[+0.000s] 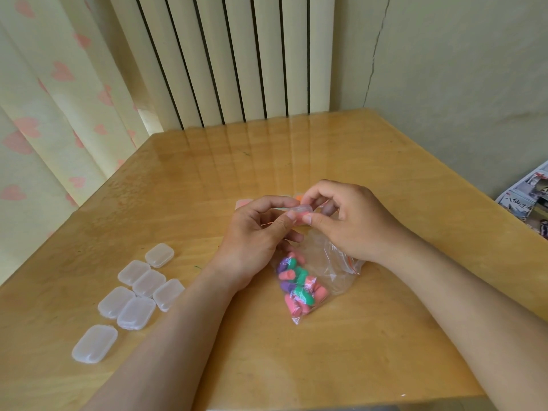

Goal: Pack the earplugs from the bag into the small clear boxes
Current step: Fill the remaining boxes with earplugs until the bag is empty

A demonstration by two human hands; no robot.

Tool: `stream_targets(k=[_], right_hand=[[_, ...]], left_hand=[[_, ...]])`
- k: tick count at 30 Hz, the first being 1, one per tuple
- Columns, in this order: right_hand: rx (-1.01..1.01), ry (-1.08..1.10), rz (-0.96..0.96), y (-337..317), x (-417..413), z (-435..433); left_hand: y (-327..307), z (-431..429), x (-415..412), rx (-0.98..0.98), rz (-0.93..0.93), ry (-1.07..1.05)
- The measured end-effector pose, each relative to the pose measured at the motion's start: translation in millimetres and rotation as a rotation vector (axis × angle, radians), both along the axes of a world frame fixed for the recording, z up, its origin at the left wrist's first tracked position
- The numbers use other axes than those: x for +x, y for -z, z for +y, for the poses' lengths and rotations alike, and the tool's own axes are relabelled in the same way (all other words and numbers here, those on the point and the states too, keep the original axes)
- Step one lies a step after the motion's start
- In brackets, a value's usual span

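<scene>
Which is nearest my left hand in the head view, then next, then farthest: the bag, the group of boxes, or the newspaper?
1. bag: right beside the left hand, on its right
2. boxes: grouped farther off, on its left
3. newspaper: far right of the view

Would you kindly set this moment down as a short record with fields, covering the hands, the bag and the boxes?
left hand: pinches the held box from the left
right hand: pinches the same box from the right
held box: small, clear, lifted above the bag; something pink shows at it
bag: clear, lying on the table under the hands
earplugs: pink, green and purple, inside the bag
spare boxes: seven, lids shut, clustered at the table's left
</scene>
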State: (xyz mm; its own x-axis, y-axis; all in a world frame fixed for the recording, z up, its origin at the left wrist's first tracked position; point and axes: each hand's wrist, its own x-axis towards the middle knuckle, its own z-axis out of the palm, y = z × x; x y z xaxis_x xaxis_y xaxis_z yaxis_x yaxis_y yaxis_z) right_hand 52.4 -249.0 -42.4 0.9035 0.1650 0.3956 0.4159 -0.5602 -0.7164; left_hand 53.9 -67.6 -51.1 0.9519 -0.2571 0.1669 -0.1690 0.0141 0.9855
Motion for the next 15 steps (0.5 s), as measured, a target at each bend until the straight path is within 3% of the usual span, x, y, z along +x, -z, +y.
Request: stream_targets(k=[15], right_hand=[[-0.016,-0.004,-0.005,-1.7,-1.4,0.5]], left_hand=[[0.3,-0.3,-0.3,0.006,-0.01,0.0]])
